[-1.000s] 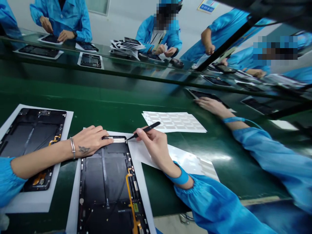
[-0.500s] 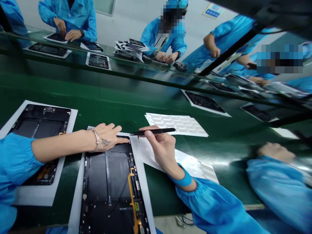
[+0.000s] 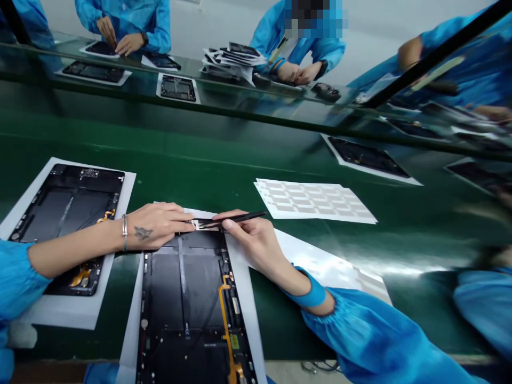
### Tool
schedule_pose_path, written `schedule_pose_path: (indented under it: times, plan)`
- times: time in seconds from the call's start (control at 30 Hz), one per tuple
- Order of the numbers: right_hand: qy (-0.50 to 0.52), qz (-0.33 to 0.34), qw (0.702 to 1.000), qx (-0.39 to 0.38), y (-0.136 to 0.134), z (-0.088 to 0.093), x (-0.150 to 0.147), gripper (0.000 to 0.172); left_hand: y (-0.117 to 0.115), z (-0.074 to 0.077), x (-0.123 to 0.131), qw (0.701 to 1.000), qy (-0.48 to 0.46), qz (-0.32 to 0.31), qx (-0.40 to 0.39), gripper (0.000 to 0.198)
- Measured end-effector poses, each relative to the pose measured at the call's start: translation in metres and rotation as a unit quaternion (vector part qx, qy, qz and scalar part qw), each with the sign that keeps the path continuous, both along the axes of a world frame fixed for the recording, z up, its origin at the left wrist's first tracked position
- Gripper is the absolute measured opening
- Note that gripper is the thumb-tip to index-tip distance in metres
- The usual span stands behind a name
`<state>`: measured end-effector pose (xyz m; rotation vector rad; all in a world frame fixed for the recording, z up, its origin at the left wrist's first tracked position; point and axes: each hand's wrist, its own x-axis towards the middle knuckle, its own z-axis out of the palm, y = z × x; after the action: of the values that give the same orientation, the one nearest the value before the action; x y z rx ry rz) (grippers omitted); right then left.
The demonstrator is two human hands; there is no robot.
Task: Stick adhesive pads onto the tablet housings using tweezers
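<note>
An opened tablet housing, black inside with an orange flex cable, lies on white paper in front of me. My left hand rests across its top edge, fingers stretched toward the right and lying flat. Their tips meet a small pale strip on that edge. Black tweezers are gripped in my right hand, at the housing's top right corner. The tweezer points reach the pale strip beside my left fingertips. Part of the top edge is hidden under my hands.
On the left, a second tablet housing lies on paper under my left forearm. Sheets of pale stickers and a glossy white sheet lie to the right. Behind a glass shelf, co-workers handle more housings. A blue sleeve is at far right.
My right hand has brought the tweezer points down and left onto the top edge. My left fingers have drawn back left from the corner. A pale strip now shows there. The view has shifted.
</note>
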<state>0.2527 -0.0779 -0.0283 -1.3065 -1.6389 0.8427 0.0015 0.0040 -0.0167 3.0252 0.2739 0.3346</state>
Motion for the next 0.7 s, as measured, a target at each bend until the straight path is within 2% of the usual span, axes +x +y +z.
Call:
schedule_pose_path:
  times: [0.13, 0.4, 0.7]
  plan:
    - [-0.017, 0.002, 1.000, 0.007, 0.001, 0.000, 0.000, 0.046, 0.000, 0.000, 0.002, 1.000, 0.007, 0.001, 0.010, 0.036]
    - [-0.059, 0.009, 0.994, 0.087, -0.001, -0.004, 0.002, 0.033, 0.000, -0.002, 0.003, 1.000, 0.013, 0.005, 0.019, 0.035]
    - [-0.080, -0.008, 0.994, 0.070, -0.009, 0.001, 0.035, 0.028, 0.000, -0.003, -0.001, 0.998, -0.001, -0.021, 0.058, 0.035]
